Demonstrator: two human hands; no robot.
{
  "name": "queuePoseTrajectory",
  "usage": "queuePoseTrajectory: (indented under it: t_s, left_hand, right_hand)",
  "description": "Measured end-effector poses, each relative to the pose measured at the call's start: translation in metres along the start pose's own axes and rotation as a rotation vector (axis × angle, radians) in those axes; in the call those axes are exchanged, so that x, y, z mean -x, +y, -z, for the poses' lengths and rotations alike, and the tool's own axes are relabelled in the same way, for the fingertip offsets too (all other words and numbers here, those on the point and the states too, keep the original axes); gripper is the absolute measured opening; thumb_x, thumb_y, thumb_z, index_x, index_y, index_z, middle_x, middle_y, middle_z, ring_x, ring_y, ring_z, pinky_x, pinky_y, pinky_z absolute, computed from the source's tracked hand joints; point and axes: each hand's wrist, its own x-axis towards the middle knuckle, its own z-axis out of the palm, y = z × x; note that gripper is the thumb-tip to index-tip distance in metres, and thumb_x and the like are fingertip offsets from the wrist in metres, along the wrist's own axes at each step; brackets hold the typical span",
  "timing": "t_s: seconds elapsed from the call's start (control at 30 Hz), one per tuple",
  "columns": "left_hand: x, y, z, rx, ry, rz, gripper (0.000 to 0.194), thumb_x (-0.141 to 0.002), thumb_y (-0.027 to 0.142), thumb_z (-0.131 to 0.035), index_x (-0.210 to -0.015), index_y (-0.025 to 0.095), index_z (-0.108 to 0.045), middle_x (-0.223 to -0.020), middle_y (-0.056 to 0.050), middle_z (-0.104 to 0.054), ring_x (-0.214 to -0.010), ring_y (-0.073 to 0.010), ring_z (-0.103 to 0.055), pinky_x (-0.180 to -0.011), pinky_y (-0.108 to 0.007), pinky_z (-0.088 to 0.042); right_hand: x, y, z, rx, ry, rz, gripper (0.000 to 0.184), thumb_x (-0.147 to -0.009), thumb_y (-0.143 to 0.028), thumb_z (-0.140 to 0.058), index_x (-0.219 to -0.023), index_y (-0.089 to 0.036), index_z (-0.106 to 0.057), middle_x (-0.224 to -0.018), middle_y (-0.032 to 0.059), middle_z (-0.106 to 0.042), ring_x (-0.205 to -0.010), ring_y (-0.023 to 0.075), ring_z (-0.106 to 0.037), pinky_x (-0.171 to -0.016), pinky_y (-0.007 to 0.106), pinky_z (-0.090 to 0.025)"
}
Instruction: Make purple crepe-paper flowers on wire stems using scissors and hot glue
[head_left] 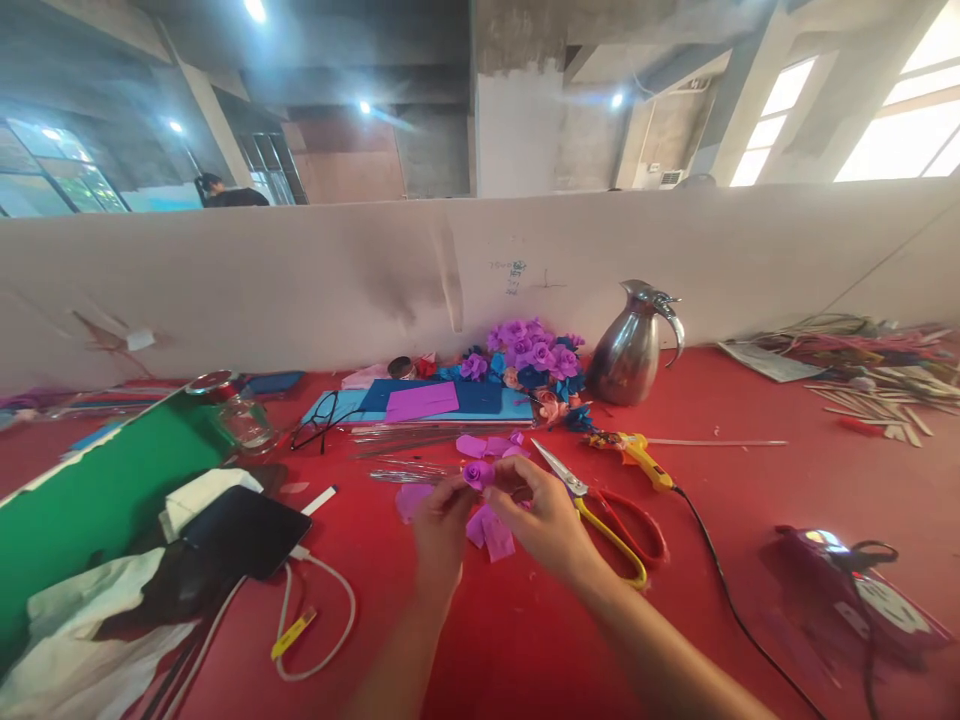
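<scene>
Between my two hands is a small purple paper rose (478, 474), its petals curled into a spiral. My left hand (441, 515) pinches it from the left and below. The fingers of my right hand (541, 515) close on its right side. Cut purple paper petals (491, 532) lie on the red table under my hands, and more petals (491, 446) lie just beyond. Beside my right hand rest large scissors (592, 500) with red and yellow handles, blades partly apart. Thin wires (409, 473) lie to the left of the rose.
Finished paper flowers (536, 350) are heaped by the partition, next to a steel jug (630, 350). A yellow glue gun (637, 455) lies right, its cord running forward. A power strip (862, 590), phone (244, 530), white cable (352, 610), glass jar (244, 420) and coloured paper sheets (424, 400) surround the work.
</scene>
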Motion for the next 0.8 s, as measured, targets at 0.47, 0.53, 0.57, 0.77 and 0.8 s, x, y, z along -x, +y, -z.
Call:
queuePoseTrajectory:
  t_s: [0.47,0.53,0.57,0.77,0.8]
  left_hand:
    - [0.002,-0.007,-0.004,-0.116,0.006,-0.048,0.006,-0.064,0.019,-0.070,-0.067,0.020,-0.076,-0.068,0.000,-0.069,-0.064,-0.0165,-0.061,-0.061,-0.026,-0.048]
    - [0.001,-0.006,-0.005,-0.132,0.001,-0.059,0.006,-0.064,0.019,-0.071,-0.067,0.020,-0.076,-0.069,-0.001,-0.070,-0.064,-0.0169,-0.062,-0.061,-0.026,-0.049]
    - [0.001,-0.007,-0.005,-0.136,-0.003,-0.065,0.006,-0.064,0.019,-0.071,-0.068,0.020,-0.076,-0.070,-0.002,-0.071,-0.065,-0.0171,-0.062,-0.061,-0.026,-0.049]
    - [-0.001,-0.016,0.000,-0.117,-0.061,-0.102,0.010,-0.065,0.019,-0.071,-0.074,0.020,-0.077,-0.078,-0.004,-0.073,-0.068,-0.0177,-0.064,-0.063,-0.027,-0.052]
    - [-0.001,-0.017,0.001,-0.122,-0.068,-0.109,0.010,-0.066,0.018,-0.071,-0.074,0.020,-0.076,-0.079,-0.004,-0.074,-0.069,-0.0176,-0.064,-0.063,-0.027,-0.052]
  right_hand:
    - [0.006,0.010,0.005,0.008,0.286,0.166,0.009,-0.075,-0.015,-0.054,-0.083,-0.019,-0.057,-0.081,0.0013,-0.055,-0.072,0.0143,-0.051,-0.065,0.026,-0.044]
    - [0.005,0.009,0.007,0.053,0.268,0.201,0.015,-0.074,-0.013,-0.053,-0.086,-0.020,-0.060,-0.086,0.0032,-0.055,-0.080,0.0167,-0.051,-0.071,0.028,-0.045]
    - [0.005,0.009,0.008,0.071,0.257,0.205,0.017,-0.074,-0.011,-0.053,-0.086,-0.020,-0.061,-0.086,0.0034,-0.054,-0.083,0.0176,-0.051,-0.073,0.029,-0.046]
    - [0.004,0.011,0.009,0.109,0.218,0.191,0.022,-0.068,-0.007,-0.056,-0.084,-0.021,-0.062,-0.086,0.0034,-0.054,-0.086,0.0200,-0.052,-0.077,0.034,-0.047]
    - [0.004,0.011,0.009,0.120,0.220,0.186,0.021,-0.068,-0.007,-0.057,-0.082,-0.021,-0.062,-0.086,0.0035,-0.054,-0.086,0.0203,-0.052,-0.077,0.035,-0.047]
